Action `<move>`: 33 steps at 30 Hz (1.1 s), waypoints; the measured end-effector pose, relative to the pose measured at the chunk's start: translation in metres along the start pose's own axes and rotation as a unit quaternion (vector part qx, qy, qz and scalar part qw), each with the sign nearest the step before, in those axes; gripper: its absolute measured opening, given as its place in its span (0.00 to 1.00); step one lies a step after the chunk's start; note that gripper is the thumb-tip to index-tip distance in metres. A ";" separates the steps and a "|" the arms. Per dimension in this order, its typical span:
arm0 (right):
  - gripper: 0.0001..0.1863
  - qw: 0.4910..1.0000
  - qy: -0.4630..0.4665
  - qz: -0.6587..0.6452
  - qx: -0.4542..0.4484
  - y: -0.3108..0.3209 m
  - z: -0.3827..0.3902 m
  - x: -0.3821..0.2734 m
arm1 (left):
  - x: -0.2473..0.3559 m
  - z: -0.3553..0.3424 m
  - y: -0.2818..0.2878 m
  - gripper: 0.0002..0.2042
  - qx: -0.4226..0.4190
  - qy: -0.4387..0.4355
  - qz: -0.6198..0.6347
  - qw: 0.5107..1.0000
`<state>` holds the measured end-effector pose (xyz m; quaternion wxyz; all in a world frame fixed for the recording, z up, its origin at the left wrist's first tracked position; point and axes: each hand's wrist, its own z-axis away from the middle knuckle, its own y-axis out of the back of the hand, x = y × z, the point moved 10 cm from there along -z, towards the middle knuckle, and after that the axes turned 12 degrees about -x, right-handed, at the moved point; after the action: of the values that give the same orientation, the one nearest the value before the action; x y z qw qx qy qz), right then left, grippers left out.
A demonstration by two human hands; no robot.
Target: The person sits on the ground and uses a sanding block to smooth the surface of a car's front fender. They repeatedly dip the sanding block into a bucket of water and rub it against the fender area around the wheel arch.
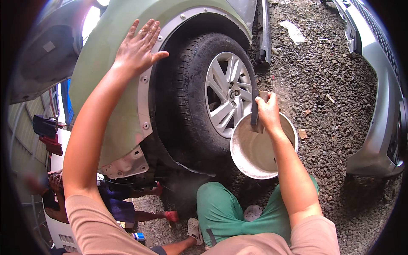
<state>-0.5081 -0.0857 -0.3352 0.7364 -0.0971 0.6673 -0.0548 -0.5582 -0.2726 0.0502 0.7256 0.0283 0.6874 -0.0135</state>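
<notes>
My left hand (138, 53) lies flat with its fingers spread on the pale green car fender (102, 85), beside the wheel arch edge. In my right hand (268, 112) is a narrow sanding block (255, 114), with a dark strip along one side. It is held upright at the near side of the wheel, above a white round bucket (248, 155). The bucket's inside looks pale and cloudy; whether it holds liquid is hard to tell. Behind the block stands the front wheel (204, 89), a black tyre on a silver rim.
A grey bumper (374, 123) stands on the gravel (323, 106) at the right. At the lower left a person (112, 199) is close by, with red shoes (171, 216). A blue can (138, 236) stands near them. My green-trousered legs (221, 208) are below the bucket.
</notes>
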 end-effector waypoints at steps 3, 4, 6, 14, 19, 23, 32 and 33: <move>0.21 1.000 -0.018 0.015 0.000 0.001 -0.005 0.009 | 0.000 0.023 -0.002 0.42 0.008 0.002 0.011 1.000; 0.21 0.999 -0.026 0.024 0.001 0.001 -0.006 0.012 | 0.001 0.029 -0.003 0.42 0.012 0.003 0.017 1.000; 0.21 0.999 -0.033 0.038 -0.011 -0.001 -0.008 0.014 | 0.003 0.040 -0.004 0.42 0.003 0.006 0.019 1.000; 0.20 0.997 -0.014 0.064 -0.032 -0.017 -0.005 0.008 | 0.010 0.092 -0.016 0.44 0.017 0.001 0.045 0.999; 0.20 0.996 -0.013 0.077 -0.038 -0.014 -0.003 0.001 | 0.017 0.129 -0.018 0.44 0.004 0.006 0.100 0.995; 0.21 0.995 -0.027 0.087 -0.046 -0.016 -0.004 0.001 | 0.016 0.143 -0.019 0.43 0.020 0.018 0.121 0.992; 0.22 0.993 -0.008 0.106 -0.040 -0.015 0.000 -0.005 | 0.001 0.077 -0.008 0.40 0.019 0.046 0.046 0.998; 0.22 0.993 -0.013 0.113 -0.039 -0.013 0.000 -0.007 | 0.000 0.064 -0.006 0.40 0.013 0.050 0.034 0.998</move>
<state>-0.5082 -0.0963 -0.3253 0.7419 -0.0503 0.6663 0.0565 -0.4952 -0.2826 0.0536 0.6896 0.0616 0.7216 0.0036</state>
